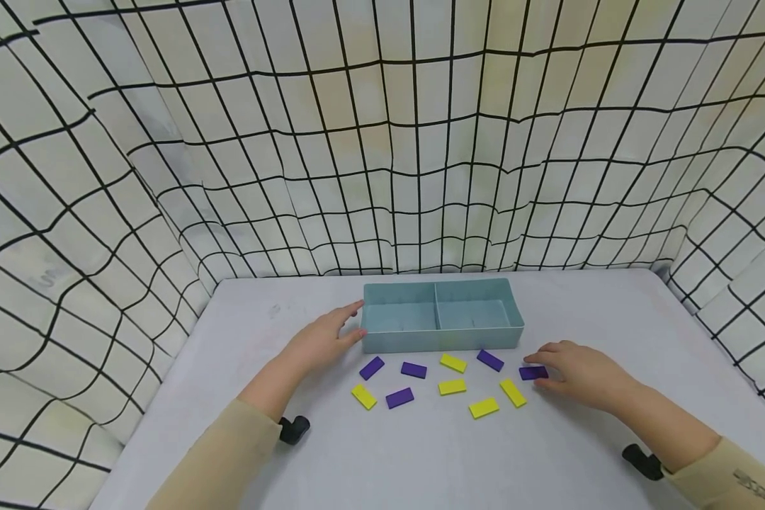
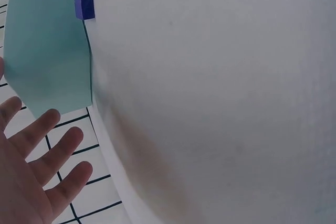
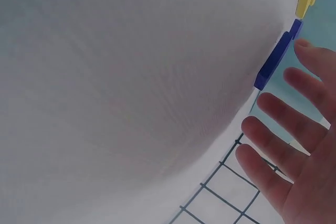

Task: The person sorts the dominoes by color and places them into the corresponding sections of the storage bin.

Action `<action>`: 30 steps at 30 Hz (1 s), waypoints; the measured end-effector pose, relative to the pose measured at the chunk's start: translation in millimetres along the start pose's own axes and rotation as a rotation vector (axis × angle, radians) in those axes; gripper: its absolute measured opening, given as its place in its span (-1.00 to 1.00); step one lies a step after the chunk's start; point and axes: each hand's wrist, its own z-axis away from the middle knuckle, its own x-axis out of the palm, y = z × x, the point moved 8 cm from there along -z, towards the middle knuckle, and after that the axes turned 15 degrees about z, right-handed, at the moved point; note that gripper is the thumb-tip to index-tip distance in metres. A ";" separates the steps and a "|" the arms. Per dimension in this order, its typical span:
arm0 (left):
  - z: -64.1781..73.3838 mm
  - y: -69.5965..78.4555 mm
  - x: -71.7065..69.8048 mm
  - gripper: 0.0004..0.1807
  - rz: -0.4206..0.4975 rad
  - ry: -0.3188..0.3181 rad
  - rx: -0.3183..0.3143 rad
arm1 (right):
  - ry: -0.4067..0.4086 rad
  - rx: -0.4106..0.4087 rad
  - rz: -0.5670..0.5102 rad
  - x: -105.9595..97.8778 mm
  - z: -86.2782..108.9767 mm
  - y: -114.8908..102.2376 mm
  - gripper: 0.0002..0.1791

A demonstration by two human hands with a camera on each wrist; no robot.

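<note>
A pale blue-green box (image 1: pixel 443 340) with two compartments stands toward the back of the table; no blocks show inside it. At its left end, my left hand (image 1: pixel 321 340) has its fingertips right at the wall, fingers straight and spread. My right hand (image 1: pixel 580 372) is low over the table to the right, thumb and fingers parted around a purple block (image 1: pixel 533 372). From the right wrist, that same purple block (image 3: pixel 273 61) lies flat by the thumb and index fingertips, with the fingers spread and not closed on it.
Several more purple blocks (image 1: pixel 399 398) and yellow blocks (image 1: pixel 484 408) lie scattered on the white table (image 1: pixel 421 460) in front of the box. White walls covered with black netting (image 1: pixel 421 156) enclose the back and sides.
</note>
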 end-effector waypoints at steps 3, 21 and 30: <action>0.1 -1.4 2.3 -0.27 0.023 -0.011 -0.008 | -0.001 -0.006 0.005 0.0 -0.7 -0.4 -0.58; -0.7 -8.9 12.0 -0.28 0.156 -0.046 -0.050 | 0.030 -0.047 0.024 2.9 -4.2 2.7 -0.63; -1.7 -11.9 15.6 -0.29 0.166 -0.054 -0.065 | 0.021 -0.067 0.021 4.8 -6.2 2.7 -0.64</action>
